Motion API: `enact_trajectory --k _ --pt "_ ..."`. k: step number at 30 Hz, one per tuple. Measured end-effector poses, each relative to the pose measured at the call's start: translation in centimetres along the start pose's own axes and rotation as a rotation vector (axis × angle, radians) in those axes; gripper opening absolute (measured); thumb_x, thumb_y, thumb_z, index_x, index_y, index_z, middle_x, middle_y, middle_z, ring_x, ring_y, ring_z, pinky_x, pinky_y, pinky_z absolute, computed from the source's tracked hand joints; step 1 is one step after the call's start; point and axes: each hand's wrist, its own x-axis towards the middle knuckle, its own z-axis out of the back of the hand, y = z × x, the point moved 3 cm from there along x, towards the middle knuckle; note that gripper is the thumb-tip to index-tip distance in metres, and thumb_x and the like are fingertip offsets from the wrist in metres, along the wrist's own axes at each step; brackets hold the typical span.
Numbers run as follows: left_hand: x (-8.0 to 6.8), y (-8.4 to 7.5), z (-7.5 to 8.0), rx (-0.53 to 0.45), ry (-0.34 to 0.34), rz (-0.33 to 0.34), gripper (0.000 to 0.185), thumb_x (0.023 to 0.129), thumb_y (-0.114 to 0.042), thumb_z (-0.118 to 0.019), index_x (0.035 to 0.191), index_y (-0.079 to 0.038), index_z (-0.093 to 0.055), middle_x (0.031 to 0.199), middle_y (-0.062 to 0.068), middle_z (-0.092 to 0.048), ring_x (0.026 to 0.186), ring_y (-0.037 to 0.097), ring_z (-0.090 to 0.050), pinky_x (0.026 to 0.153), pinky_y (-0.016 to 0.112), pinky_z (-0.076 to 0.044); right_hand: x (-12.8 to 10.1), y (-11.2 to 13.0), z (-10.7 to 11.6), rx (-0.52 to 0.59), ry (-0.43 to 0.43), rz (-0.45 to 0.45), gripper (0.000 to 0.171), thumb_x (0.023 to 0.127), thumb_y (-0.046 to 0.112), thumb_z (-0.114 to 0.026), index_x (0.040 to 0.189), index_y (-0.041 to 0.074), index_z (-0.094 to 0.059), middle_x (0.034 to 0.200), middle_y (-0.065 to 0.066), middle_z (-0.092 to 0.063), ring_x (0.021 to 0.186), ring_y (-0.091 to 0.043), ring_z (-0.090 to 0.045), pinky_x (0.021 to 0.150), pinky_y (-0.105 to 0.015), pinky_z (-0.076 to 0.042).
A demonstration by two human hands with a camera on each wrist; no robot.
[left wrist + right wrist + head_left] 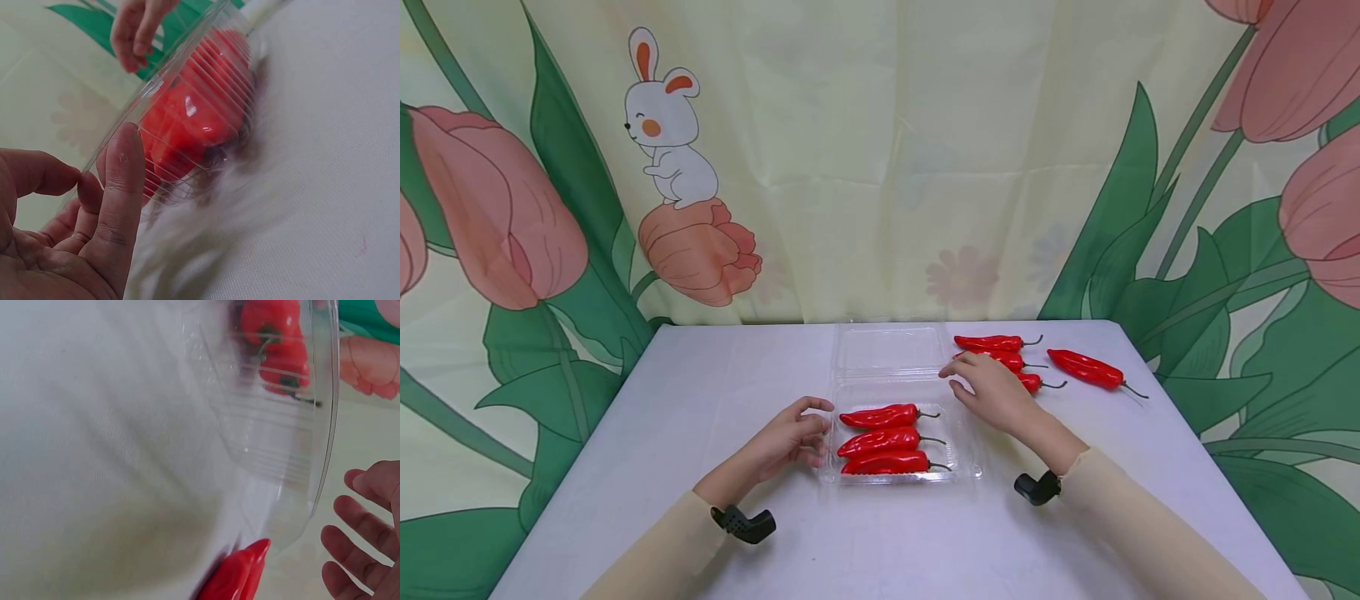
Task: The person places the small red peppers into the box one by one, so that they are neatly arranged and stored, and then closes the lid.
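A clear plastic clamshell box (966,467) lies on the table with its lid (887,346) folded back. Three red chili peppers (883,442) lie side by side in its near half, stems to the right. At the box's left edge, my left hand (786,442) holds the rim with bent fingers; its thumb (119,181) lies along the outer wall. My right hand (996,392) hangs over the area right of the lid with relaxed, spread fingers and holds nothing. It partly covers a row of three more red chili peppers (996,342).
Another red chili pepper (1093,369) lies apart at the far right. The white table (737,367) ends at a curtain (850,167) printed with tulips and a rabbit. Black wrist cameras (743,524) sit on both wrists.
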Motion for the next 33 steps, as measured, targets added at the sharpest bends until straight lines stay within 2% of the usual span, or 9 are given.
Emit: enact_trajectory --k 10,17,22,29,33 --pt "-0.1 0.0 0.1 -0.008 0.011 -0.012 0.043 0.094 -0.018 -0.056 0.132 -0.009 -0.038 0.097 0.012 -0.059 0.066 0.018 -0.062 0.065 0.033 -0.059 -0.7 -2.1 0.4 -0.019 -0.036 -0.009 0.027 0.081 0.017 -0.074 0.109 0.019 -0.07 0.115 -0.003 -0.065 0.109 -0.026 -0.058 0.088 -0.045 -0.053" --pt "-0.1 0.0 0.1 -0.003 0.003 -0.003 0.043 0.094 -0.019 -0.056 0.133 -0.01 -0.039 0.094 0.012 -0.059 0.067 0.019 -0.062 0.065 0.033 -0.058 -1.2 -3.9 0.2 -0.064 -0.044 -0.037 0.025 0.082 0.016 -0.072 0.107 0.018 -0.071 0.11 -0.005 -0.066 0.106 -0.028 -0.059 0.088 -0.053 -0.045" --pt "-0.1 0.0 0.0 0.001 -0.004 -0.001 0.043 0.094 -0.019 -0.056 0.133 -0.01 -0.039 0.093 0.011 -0.058 0.067 0.019 -0.061 0.064 0.032 -0.058 -1.5 -5.1 -0.1 -0.056 -0.012 -0.086 0.027 0.082 0.018 -0.073 0.109 0.017 -0.07 0.111 -0.006 -0.065 0.107 -0.029 -0.058 0.091 -0.055 -0.044" --pt "0.0 0.1 0.0 0.001 0.002 0.002 0.044 0.094 -0.02 -0.057 0.133 -0.01 -0.039 0.094 0.013 -0.059 0.067 0.019 -0.062 0.065 0.032 -0.058 -1.9 -6.4 -0.3 -0.02 0.05 -0.182 0.032 0.081 0.019 -0.074 0.112 0.018 -0.068 0.114 -0.007 -0.062 0.108 -0.029 -0.056 0.09 -0.052 -0.05" --pt "0.0 0.1 0.0 -0.006 0.0 0.005 0.045 0.093 -0.02 -0.058 0.133 -0.01 -0.039 0.093 0.012 -0.058 0.066 0.018 -0.061 0.064 0.032 -0.058 -1.9 -6.9 -0.4 -0.034 0.064 -0.187 0.031 0.083 0.019 -0.072 0.113 0.017 -0.068 0.115 -0.009 -0.062 0.109 -0.031 -0.055 0.091 -0.053 -0.049"
